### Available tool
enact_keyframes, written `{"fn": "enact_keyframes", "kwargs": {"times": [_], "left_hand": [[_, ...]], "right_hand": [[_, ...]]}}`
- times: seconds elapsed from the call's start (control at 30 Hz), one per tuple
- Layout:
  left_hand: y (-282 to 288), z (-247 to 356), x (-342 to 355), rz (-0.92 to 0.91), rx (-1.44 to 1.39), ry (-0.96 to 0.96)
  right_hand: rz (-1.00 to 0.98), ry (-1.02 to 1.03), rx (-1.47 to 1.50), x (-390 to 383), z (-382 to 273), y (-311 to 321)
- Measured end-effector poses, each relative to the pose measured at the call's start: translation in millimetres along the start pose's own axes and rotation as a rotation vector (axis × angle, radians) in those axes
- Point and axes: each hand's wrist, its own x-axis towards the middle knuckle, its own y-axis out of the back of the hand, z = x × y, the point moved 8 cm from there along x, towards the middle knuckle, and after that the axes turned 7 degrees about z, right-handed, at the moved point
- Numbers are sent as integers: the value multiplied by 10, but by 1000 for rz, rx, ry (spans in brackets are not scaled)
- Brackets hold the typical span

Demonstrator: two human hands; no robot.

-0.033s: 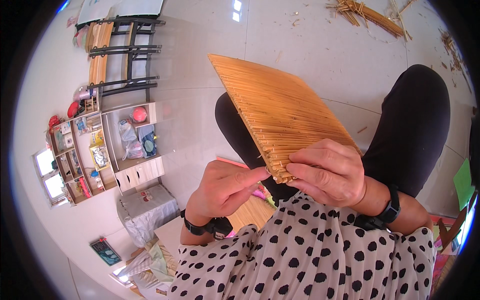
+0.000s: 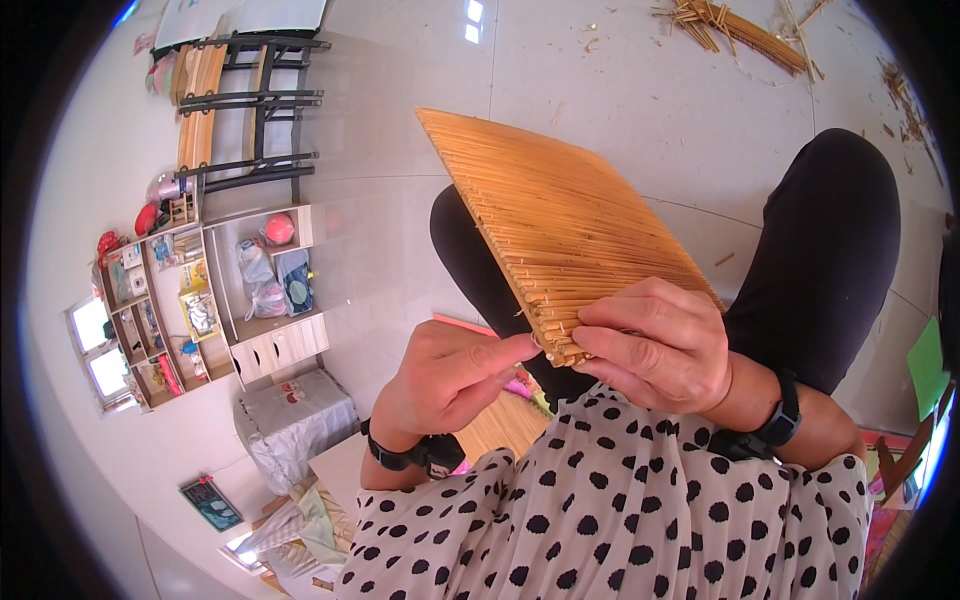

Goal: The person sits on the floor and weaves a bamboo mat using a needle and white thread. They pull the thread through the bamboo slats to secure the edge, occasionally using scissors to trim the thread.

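Observation:
A panel of thin golden straw stalks (image 2: 575, 205), laid side by side and bound along the edge, slants up over my lap. My right hand (image 2: 665, 345) grips its near end, fingers on top of the stalks and the thumb side lower down. At the near left corner, my left hand (image 2: 450, 375) is closed, its index fingertip meeting the bound edge. Small pale bits, perhaps thread, show by that fingertip; whatever the left fingers pinch is too small to make out. The panel's underside is hidden.
My knees in black trousers (image 2: 830, 250) flank the panel. A bundle of loose stalks (image 2: 750, 40) and scraps lie on the tiled floor (image 2: 390, 130) at the far right. To the left stand a shelf unit (image 2: 225, 290), black-legged folding furniture (image 2: 260, 100) and a grey-covered box (image 2: 295, 415).

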Motion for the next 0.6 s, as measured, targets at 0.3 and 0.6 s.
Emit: {"fn": "enact_keyframes", "kwargs": {"times": [0.3,0.6], "left_hand": [[11,26,38,-34,14,-15],[-9,-1,23,-4,33,-35]], "right_hand": [[-3,-10,7,2,9,0],[24,-12,8,51,0,25]]}}
